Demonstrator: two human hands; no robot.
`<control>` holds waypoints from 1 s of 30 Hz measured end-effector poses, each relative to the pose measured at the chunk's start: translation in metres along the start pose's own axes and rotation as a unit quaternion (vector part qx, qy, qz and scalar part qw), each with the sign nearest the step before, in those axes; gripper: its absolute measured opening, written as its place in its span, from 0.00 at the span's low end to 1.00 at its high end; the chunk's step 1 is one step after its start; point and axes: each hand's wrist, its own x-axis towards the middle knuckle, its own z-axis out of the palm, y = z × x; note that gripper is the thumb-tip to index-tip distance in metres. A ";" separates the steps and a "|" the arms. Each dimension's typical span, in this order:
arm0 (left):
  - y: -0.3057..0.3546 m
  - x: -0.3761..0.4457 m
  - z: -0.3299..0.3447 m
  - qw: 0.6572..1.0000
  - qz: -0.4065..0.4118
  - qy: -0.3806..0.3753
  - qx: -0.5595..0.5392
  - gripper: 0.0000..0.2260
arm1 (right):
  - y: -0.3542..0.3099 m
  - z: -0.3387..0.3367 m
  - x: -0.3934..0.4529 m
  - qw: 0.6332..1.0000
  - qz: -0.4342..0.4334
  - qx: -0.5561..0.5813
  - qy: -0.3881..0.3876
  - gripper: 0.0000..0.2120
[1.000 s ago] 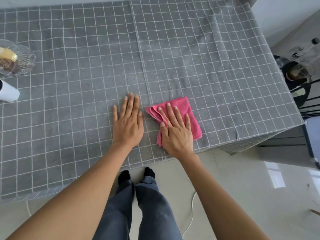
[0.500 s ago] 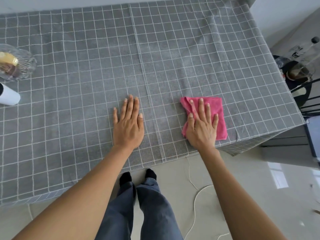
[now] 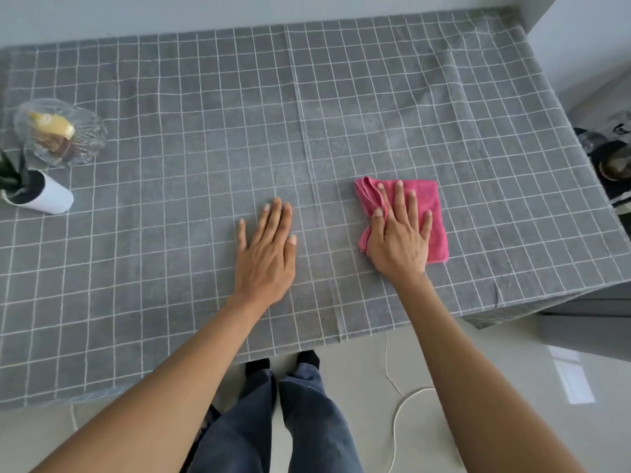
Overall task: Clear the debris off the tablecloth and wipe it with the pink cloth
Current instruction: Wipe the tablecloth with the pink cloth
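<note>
A grey tablecloth (image 3: 205, 138) with a white grid covers the whole table. The folded pink cloth (image 3: 433, 206) lies on it right of centre, near the front edge. My right hand (image 3: 399, 237) presses flat on the pink cloth, fingers spread, its thumb side bunching the cloth's left edge. My left hand (image 3: 268, 254) rests flat and empty on the tablecloth, a little left of the cloth, fingers together. I see no debris on the tablecloth.
A clear glass dish (image 3: 59, 134) with something yellow and brown in it stands at the far left. Beside it is a white pot (image 3: 47, 198) with a green plant. A dark stand with glassware (image 3: 611, 158) sits past the table's right edge. A white cord (image 3: 396, 414) lies on the floor.
My right hand slid the pink cloth rightward along the front of the table, away from my left hand. The left hand stayed in place. The view tilted up slightly.
</note>
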 end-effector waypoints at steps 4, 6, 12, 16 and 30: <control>-0.022 0.031 -0.011 0.999 -0.028 0.014 -0.002 0.25 | -0.024 0.005 0.022 1.000 0.028 0.007 0.002 0.23; -0.037 0.053 -0.019 0.999 -0.045 0.021 0.005 0.24 | -0.044 0.011 0.025 1.000 0.006 0.009 -0.006 0.23; -0.084 0.112 -0.046 0.995 -0.086 0.057 0.012 0.23 | -0.119 0.036 0.020 0.985 -0.171 -0.001 -0.035 0.25; -0.114 0.131 -0.054 0.991 -0.114 0.061 0.027 0.23 | -0.135 0.044 0.028 0.977 -0.208 -0.004 -0.042 0.25; -0.129 0.129 -0.046 0.989 -0.117 0.086 0.030 0.24 | -0.166 0.036 0.121 0.999 -0.042 0.004 -0.004 0.24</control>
